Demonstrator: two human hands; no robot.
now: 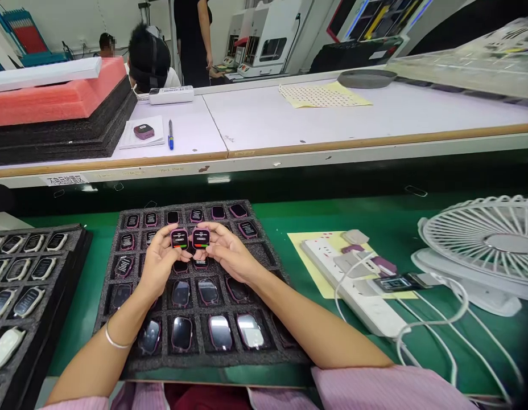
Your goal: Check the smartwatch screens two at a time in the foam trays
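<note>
My left hand grips a small purple watch body with a lit screen showing red and green marks. My right hand grips a second purple watch body with the same lit screen. Both are held side by side just above a black foam tray. The tray's pockets hold several purple watch bodies, dark-screened in the near rows. A silver bangle sits on my left wrist.
A second foam tray of white-rimmed units lies at the left. To the right are a white power strip with cables, a purple charger on yellow paper, and a white fan. Behind, a raised bench holds foam stacks; other people work there.
</note>
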